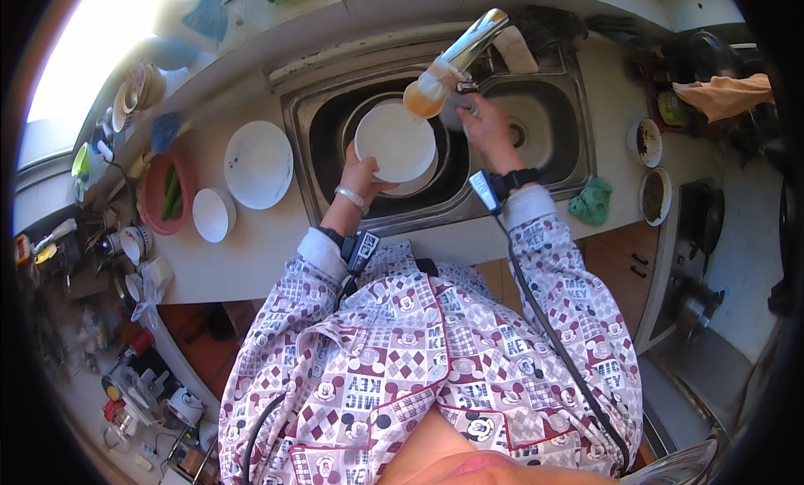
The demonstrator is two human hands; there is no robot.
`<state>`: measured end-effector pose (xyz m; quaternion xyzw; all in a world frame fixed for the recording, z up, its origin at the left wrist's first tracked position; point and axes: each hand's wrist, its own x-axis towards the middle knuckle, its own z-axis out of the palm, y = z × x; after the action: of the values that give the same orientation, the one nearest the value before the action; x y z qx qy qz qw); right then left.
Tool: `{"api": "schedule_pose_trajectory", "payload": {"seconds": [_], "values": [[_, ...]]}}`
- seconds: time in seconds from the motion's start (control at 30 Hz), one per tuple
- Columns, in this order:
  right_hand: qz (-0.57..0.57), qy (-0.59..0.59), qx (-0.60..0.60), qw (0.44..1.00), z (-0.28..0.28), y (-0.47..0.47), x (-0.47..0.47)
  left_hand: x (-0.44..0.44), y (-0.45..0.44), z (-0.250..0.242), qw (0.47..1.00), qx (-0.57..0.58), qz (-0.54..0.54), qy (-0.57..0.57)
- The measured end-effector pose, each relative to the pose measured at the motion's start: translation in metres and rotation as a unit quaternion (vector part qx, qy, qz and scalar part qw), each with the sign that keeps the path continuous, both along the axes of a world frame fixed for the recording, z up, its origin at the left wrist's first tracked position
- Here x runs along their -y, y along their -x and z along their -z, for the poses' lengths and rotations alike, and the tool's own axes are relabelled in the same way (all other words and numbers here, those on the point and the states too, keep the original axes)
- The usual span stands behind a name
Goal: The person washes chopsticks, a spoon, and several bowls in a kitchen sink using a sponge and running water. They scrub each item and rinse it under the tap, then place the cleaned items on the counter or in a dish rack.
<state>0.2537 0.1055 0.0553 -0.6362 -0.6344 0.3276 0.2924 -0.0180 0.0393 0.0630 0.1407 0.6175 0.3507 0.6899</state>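
My left hand (362, 176) grips the near left rim of a white round dish (396, 142) over the left sink basin (326, 142). Whether it is a bowl or a plate I cannot tell. Another white rim (419, 182) shows just under it, and a round metal basin (350, 122) surrounds them in the sink. My right hand (487, 128) pinches a grey cloth or scrubber (453, 111) near the divider between the basins. Above that cloth hangs the chrome faucet (477, 39), its spout end wrapped in a cloth-like cover with an orange tip (422, 100).
On the left counter stand a white plate (259, 164), a white bowl (213, 215) and a pink basin (149, 199) with green vegetables (171, 193). A green cloth (590, 201) lies right of the right basin (553, 120). Two bowls (646, 142) with food sit farther right, beside the stove.
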Motion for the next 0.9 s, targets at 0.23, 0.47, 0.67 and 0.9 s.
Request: {"api": "schedule_pose_trajectory", "payload": {"seconds": [0.23,0.47,0.67,0.9], "values": [[0.130,0.184,-0.288,0.931,-0.009,0.022,0.038,0.001,-0.028,-0.023,1.000,-0.014,0.017,0.002],[0.070,0.239,-0.239,0.939,-0.042,0.023,0.041,0.000,-0.047,-0.052,0.999,-0.030,0.016,0.010],[0.050,0.173,-0.270,0.946,-0.042,0.027,0.041,0.011,-0.053,-0.066,0.999,-0.036,0.007,0.026],[-0.050,0.008,-0.098,0.994,-0.048,0.038,0.034,0.009,-0.059,-0.033,0.999,0.002,0.004,-0.038]]}}
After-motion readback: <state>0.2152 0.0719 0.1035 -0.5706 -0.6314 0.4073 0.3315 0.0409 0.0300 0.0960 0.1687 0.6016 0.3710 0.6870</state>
